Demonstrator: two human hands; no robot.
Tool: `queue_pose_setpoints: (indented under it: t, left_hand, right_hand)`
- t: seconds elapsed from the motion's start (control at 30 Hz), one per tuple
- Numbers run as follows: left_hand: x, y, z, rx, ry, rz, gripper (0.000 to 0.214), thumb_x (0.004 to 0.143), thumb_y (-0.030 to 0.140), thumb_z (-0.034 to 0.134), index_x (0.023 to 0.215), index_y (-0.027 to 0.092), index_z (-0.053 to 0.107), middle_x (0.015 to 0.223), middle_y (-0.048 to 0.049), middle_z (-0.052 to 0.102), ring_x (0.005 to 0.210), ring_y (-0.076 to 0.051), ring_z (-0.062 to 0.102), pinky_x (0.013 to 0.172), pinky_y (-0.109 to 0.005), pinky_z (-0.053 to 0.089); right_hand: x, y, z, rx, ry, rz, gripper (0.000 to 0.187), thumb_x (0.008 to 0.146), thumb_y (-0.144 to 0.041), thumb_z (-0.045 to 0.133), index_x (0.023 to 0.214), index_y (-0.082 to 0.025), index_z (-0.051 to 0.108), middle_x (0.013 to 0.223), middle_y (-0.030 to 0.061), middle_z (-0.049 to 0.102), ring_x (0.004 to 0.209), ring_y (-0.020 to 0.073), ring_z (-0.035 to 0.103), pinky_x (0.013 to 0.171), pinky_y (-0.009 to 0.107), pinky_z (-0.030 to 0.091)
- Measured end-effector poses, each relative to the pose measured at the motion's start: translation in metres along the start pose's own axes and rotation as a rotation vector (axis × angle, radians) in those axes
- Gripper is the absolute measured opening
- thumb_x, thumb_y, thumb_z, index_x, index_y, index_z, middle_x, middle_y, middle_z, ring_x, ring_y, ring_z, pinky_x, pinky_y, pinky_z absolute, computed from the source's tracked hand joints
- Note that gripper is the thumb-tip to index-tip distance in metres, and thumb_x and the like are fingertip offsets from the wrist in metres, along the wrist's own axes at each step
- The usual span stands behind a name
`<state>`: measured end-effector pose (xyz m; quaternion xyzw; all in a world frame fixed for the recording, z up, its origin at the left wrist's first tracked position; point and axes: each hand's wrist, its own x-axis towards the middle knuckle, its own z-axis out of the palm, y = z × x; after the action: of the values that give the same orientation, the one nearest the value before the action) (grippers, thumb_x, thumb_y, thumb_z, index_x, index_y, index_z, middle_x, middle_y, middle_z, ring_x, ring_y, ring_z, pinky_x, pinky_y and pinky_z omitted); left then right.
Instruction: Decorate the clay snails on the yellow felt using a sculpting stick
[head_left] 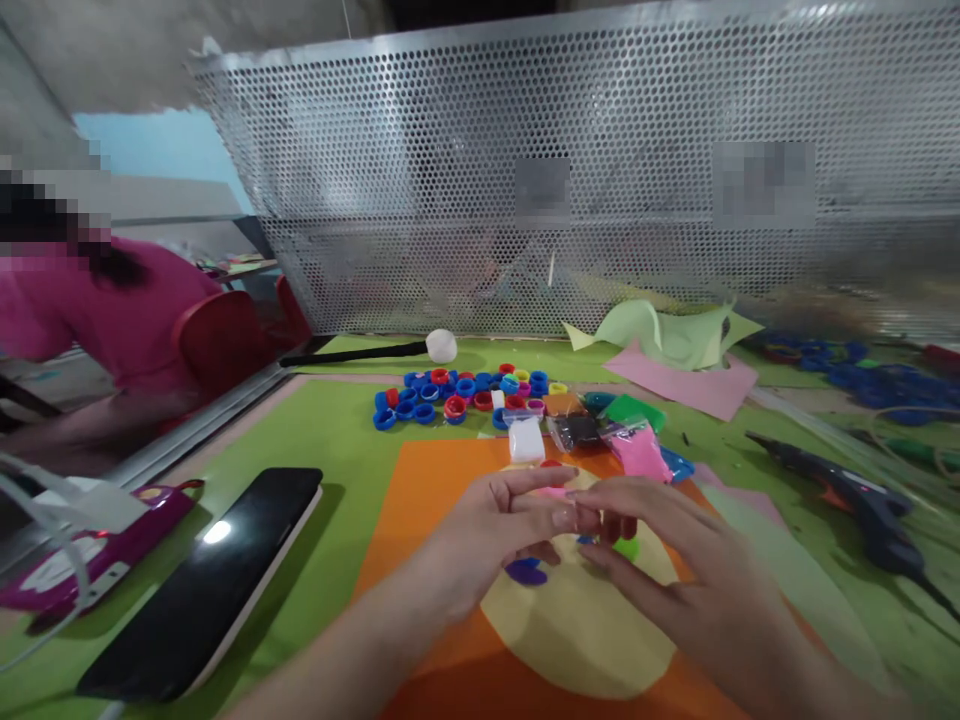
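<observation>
My left hand [491,530] and my right hand [686,560] meet over a pale yellow paper circle [592,645] on an orange sheet [420,480]. Their fingertips come together in a pinch; whatever sits between them is too small and hidden to name. A purple-blue piece [527,571] lies on the circle below my left fingers. Behind my right fingers shows a bright green piece [627,548], partly covered. Pink material [553,491] peeks out above the fingertips. Just beyond are small bags of white [526,440], black [577,431] and pink clay-like stuff [641,452].
Several coloured bottle caps [465,388] are heaped behind the bags. A glue gun [847,490] lies at right, a black phone [210,580] at left beside a purple power strip [97,560]. Crumpled paper [652,335] stands before a perforated metal panel [465,120]. A person in pink [150,310] sits far left.
</observation>
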<state>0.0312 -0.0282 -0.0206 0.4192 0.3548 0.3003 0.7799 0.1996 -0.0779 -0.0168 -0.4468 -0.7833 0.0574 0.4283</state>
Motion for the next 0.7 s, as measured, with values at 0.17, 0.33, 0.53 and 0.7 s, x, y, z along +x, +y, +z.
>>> queue_pose_setpoints:
  t: [0.17, 0.33, 0.53, 0.7]
  left_hand:
    - [-0.001, -0.0032, 0.0015, 0.063, 0.022, -0.044, 0.056, 0.053, 0.036, 0.083, 0.104, 0.023, 0.066, 0.076, -0.0024, 0.074, 0.066, -0.013, 0.063, 0.06, -0.024, 0.037]
    - [0.0, -0.0011, 0.0045, 0.08, 0.029, -0.072, 0.054, 0.053, 0.034, 0.083, 0.103, 0.021, 0.067, 0.07, -0.0003, 0.073, 0.058, -0.009, 0.057, 0.059, -0.022, 0.039]
    - [-0.0001, -0.0012, 0.0053, 0.044, -0.05, -0.073, 0.047, 0.061, 0.026, 0.081, 0.104, 0.019, 0.065, 0.059, 0.0054, 0.068, 0.056, -0.005, 0.055, 0.061, -0.019, 0.042]
    - [0.0002, -0.002, 0.0051, 0.017, -0.06, -0.084, 0.045, 0.062, 0.025, 0.081, 0.103, 0.018, 0.066, 0.059, 0.0054, 0.068, 0.056, -0.004, 0.056, 0.061, -0.018, 0.043]
  right_hand:
    - [-0.0064, 0.0024, 0.0009, 0.081, -0.007, 0.003, 0.02, 0.083, -0.014, 0.058, 0.099, -0.026, 0.056, 0.082, -0.0022, 0.061, 0.065, 0.0106, 0.058, 0.058, 0.019, 0.052]
    - [-0.0078, 0.0065, 0.0016, 0.095, -0.018, 0.019, 0.021, 0.083, -0.013, 0.058, 0.099, -0.026, 0.056, 0.083, -0.0024, 0.061, 0.063, 0.0093, 0.056, 0.058, 0.017, 0.051]
    - [-0.008, 0.0085, -0.0025, 0.114, -0.007, -0.029, 0.015, 0.081, -0.009, 0.059, 0.088, -0.022, 0.057, 0.079, -0.0032, 0.063, 0.067, 0.0077, 0.059, 0.063, 0.014, 0.049]
    - [-0.0072, 0.0072, -0.0045, 0.121, 0.003, -0.034, 0.011, 0.08, -0.009, 0.059, 0.083, -0.02, 0.057, 0.078, -0.0028, 0.064, 0.069, 0.0064, 0.059, 0.064, 0.01, 0.049]
